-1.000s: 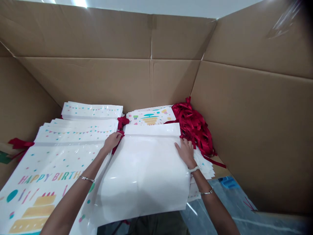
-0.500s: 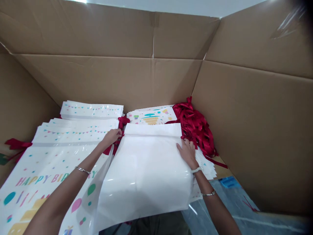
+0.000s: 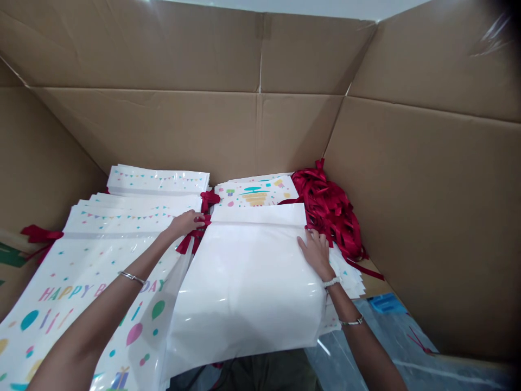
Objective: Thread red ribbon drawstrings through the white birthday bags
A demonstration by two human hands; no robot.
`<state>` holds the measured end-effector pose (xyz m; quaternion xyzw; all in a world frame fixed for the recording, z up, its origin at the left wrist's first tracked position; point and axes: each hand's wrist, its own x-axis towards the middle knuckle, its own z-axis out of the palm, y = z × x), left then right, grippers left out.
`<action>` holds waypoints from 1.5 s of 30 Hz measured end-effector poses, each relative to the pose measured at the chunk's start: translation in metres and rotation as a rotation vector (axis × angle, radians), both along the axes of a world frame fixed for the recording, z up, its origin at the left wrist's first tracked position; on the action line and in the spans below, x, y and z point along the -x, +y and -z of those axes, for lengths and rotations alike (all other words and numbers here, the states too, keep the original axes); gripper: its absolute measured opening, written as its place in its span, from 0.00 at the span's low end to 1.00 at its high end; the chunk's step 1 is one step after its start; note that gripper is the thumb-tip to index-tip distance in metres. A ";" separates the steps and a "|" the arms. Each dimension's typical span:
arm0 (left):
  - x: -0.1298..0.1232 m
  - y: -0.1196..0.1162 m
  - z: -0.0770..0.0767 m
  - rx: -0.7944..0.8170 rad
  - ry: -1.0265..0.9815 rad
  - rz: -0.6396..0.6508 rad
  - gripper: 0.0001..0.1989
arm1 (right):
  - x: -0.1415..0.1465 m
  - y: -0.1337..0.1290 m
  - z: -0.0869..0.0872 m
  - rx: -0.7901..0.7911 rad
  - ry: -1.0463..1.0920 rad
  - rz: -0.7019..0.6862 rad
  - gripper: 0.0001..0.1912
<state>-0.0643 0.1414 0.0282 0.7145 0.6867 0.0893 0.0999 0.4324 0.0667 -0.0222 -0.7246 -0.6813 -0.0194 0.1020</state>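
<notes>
A blank white plastic bag [image 3: 248, 277] lies face up in front of me, its lower end drooping toward my lap. Red ribbon [image 3: 198, 234] shows beside its upper left edge, and the fingers of my left hand [image 3: 188, 221] are closed on it. My right hand [image 3: 316, 252] rests on the bag's upper right edge, thumb apart from the loosely bent fingers, which touch a bit of red ribbon there. To the left is a stack of printed "Happy Birthday" bags [image 3: 134, 255] under my left forearm.
Tall cardboard walls [image 3: 195, 125] enclose the back and sides. A heap of red ribbons [image 3: 331, 209] sits at the back right. More printed bags [image 3: 254, 194] lie behind the white one. Clear plastic sheeting [image 3: 374, 347] covers the lower right, with a blue patch [image 3: 385, 303].
The view has shifted slightly, so everything appears a little farther right. Both hands keep nearly the same places at the bag's edges.
</notes>
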 end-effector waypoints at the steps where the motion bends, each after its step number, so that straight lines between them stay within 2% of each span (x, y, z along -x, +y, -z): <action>1: -0.004 -0.002 0.001 -0.003 0.027 0.005 0.11 | 0.000 0.000 0.001 -0.003 0.004 0.000 0.29; 6: -0.015 -0.007 -0.001 -0.055 0.128 0.062 0.08 | -0.001 0.001 0.003 -0.013 -0.011 -0.008 0.29; 11: -0.021 -0.011 -0.009 -0.062 0.190 0.074 0.11 | 0.000 0.001 0.005 -0.018 -0.026 0.005 0.29; 17: -0.021 -0.001 -0.011 -0.003 0.039 0.029 0.09 | 0.000 0.001 0.005 -0.017 -0.038 0.004 0.29; 20: -0.019 0.003 -0.009 -0.066 -0.013 0.036 0.09 | 0.000 0.001 0.004 -0.010 -0.044 0.005 0.29; 24: -0.020 -0.003 -0.006 -0.143 0.030 0.082 0.12 | 0.001 0.000 0.004 -0.018 -0.044 0.003 0.30; 27: -0.019 -0.011 -0.006 -0.142 0.056 -0.004 0.15 | 0.001 0.000 0.005 -0.024 -0.023 0.006 0.30; 30: -0.014 -0.021 -0.006 -0.178 0.000 -0.216 0.19 | -0.001 0.000 0.009 -0.051 0.064 0.013 0.30; 32: -0.009 -0.028 -0.005 -0.179 -0.057 -0.335 0.19 | -0.006 0.003 0.012 -0.095 0.189 0.011 0.30; 35: -0.008 -0.039 0.001 -0.077 -0.229 -0.370 0.14 | -0.021 0.015 0.012 -0.137 0.463 0.021 0.32; 38: -0.018 -0.045 0.009 0.167 -0.614 -0.393 0.10 | -0.040 0.036 0.005 -0.055 0.679 0.071 0.28; 41: -0.035 -0.044 0.015 0.399 -0.972 -0.507 0.06 | -0.052 0.057 -0.004 0.049 0.740 0.123 0.28; 45: -0.050 -0.038 0.021 0.416 -1.327 -0.627 0.08 | -0.052 0.073 -0.005 0.097 0.761 0.177 0.30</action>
